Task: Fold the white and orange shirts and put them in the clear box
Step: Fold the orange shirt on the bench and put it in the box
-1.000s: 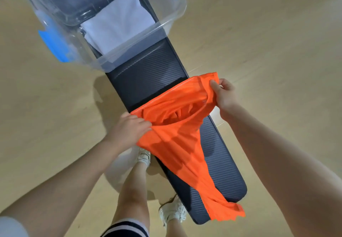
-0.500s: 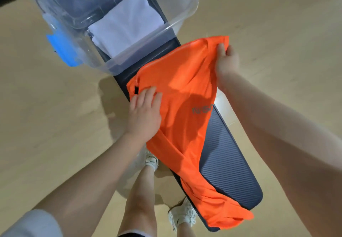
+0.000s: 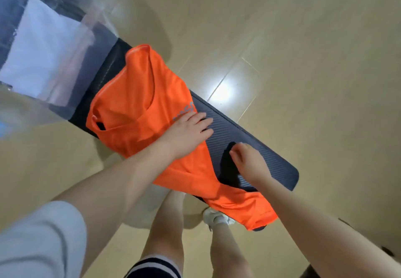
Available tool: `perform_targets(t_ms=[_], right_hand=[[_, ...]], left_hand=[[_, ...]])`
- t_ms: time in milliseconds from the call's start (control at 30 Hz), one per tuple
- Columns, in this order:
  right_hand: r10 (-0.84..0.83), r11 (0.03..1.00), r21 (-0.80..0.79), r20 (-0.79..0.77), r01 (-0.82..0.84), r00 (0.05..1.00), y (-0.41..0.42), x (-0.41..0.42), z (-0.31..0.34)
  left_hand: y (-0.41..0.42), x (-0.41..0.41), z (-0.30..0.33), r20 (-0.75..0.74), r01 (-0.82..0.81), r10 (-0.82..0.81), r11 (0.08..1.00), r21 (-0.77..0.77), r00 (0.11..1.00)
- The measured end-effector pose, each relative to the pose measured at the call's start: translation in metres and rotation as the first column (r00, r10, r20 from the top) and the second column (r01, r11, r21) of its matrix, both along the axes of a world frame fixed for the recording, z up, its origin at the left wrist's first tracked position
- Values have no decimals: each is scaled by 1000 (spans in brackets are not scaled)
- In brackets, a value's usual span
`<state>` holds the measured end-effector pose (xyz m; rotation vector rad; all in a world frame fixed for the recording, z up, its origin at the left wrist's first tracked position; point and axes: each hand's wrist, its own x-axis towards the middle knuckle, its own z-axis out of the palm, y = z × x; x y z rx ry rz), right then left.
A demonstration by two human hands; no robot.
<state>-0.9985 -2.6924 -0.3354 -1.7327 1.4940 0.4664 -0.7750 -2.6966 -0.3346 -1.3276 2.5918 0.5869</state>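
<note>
The orange shirt (image 3: 134, 101) lies spread along the dark ribbed bench (image 3: 249, 138), its lower end hanging over the near edge. My left hand (image 3: 186, 134) presses flat on the shirt's middle, fingers straight and reaching onto the bench. My right hand (image 3: 247, 162) hovers just over the bare bench beside the shirt, fingers loosely bent, holding nothing. The folded white shirt (image 3: 43, 47) sits inside the clear box (image 3: 95, 23) at the bench's far left end.
The bench stands on a tan tiled floor (image 3: 303, 60) with a bright light glare beside it. My legs and white shoes (image 3: 217, 218) are below the bench's near edge.
Both hands laid the orange shirt down on the bench. My right hand let go of its far corner and moved toward me; my left hand slid to the shirt's middle.
</note>
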Motion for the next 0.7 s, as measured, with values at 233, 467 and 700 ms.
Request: perform_targets(t_ms=[233,467,700], right_hand=[[197,975,118,-47,-191,979,73,-70,21],[195,976,-79,-97,-203,976,121,-101,24],[-116,802,-589,12,101,993,102,-113,81]], left_hand=[[21,-51,-2,128,279,-304,943,181,944],[37,-70,3,188,306,-318,948,90,929],[15,-70,46,160,-191,205,976,-103,966]])
